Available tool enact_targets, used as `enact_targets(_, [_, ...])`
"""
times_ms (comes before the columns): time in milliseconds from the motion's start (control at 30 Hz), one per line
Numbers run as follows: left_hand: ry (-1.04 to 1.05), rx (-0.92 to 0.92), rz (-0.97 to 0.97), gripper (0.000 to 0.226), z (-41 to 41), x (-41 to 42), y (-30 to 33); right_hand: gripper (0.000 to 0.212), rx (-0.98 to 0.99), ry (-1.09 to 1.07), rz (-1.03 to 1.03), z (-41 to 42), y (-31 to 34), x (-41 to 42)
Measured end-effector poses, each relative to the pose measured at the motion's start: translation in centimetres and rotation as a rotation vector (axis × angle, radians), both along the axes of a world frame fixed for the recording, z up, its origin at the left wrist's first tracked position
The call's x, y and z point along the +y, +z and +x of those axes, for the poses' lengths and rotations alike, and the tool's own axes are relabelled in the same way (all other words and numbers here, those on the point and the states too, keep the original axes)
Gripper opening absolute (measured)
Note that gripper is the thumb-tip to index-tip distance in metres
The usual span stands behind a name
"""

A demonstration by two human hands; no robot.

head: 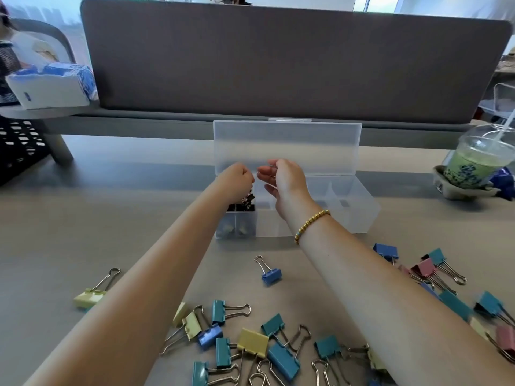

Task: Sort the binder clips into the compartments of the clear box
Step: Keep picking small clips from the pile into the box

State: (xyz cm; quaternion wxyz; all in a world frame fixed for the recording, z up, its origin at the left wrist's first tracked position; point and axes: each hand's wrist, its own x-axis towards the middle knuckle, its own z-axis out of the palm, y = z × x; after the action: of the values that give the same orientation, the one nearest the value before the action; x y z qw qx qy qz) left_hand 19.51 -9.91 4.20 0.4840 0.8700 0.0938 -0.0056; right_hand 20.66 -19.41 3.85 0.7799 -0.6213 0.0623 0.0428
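Both hands over the clear box (359,215), lid up behind them. Left hand (236,181) fingers curled, pinching small black binder clips (248,198) just below its fingertips, above the box's left-end compartment, which already holds black clips (241,208). Right hand (282,181) just beside the left, fingers relaxed and loosely spread, holding nothing (gold bead bracelet (312,225) on that wrist). Coloured binder clips (252,342) scattered on the desk (83,218) under both forearms; lone blue clip (271,275) between them. Iced green drink (473,162) far right of the right hand.

Left hand (237,178) holds black clips (248,198) over clear box (348,215) (lid up).
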Motion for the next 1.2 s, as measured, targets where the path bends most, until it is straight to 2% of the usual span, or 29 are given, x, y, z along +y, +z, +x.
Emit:
enact_targets(167, [-0.072, 0.021, 0.251, 0.021, 0.1, 0.3, 0.5, 0.020, 0.000, -0.005, -0.013, 0.0, 0.0, -0.1])
enact_targets(367, [-0.102, -0.051, 0.297, 0.022, -0.4, 1.0, 1.5, 0.023, -0.022, 0.081, -0.125, -0.1, 0.2, -0.1])
enact_targets(467, [-0.121, -0.149, 0.402, 0.024, -1.4, 2.6, 2.2, 0.034, -0.149, 0.211, -0.379, -0.5, 0.7, -0.6])
enact_targets(533, [-0.171, -0.155, 0.586, 0.024, -2.3, 3.8, 2.3, 0.041, -0.269, 0.351, -0.645, -0.8, 0.8, -1.0])
enact_targets(633, [-0.287, -0.098, 0.822, 0.028, -3.3, 4.6, 1.9, 0.046, -0.349, 0.545, -1.027, -1.5, 0.8, -1.1])
enact_targets(733, [-0.291, -0.109, 0.958, 0.039, -3.0, 5.0, 1.2, 0.047, -0.391, 0.510, -1.169, -1.9, 1.1, -0.9])
enact_targets(833, [-0.282, -0.143, 1.024, 0.039, -2.9, 5.0, 0.6, 0.046, -0.465, 0.420, -1.248, -1.7, 0.7, -1.0])
enact_targets(967, [-0.256, -0.266, 1.039, 0.034, -3.3, 4.2, 0.3, 0.050, -0.465, 0.407, -1.136, -1.4, -0.1, -1.4])
enact_targets(1100, [-0.293, -0.105, 1.057, 0.040, -2.9, 4.3, -0.3, 0.057, -0.416, 0.580, -1.332, -1.1, -0.2, -1.0])
enact_targets(1200, [-0.245, -0.102, 1.048, 0.038, -2.9, 4.3, -0.3, 0.052, -0.376, 0.631, -1.413, -0.9, 0.0, -0.6])
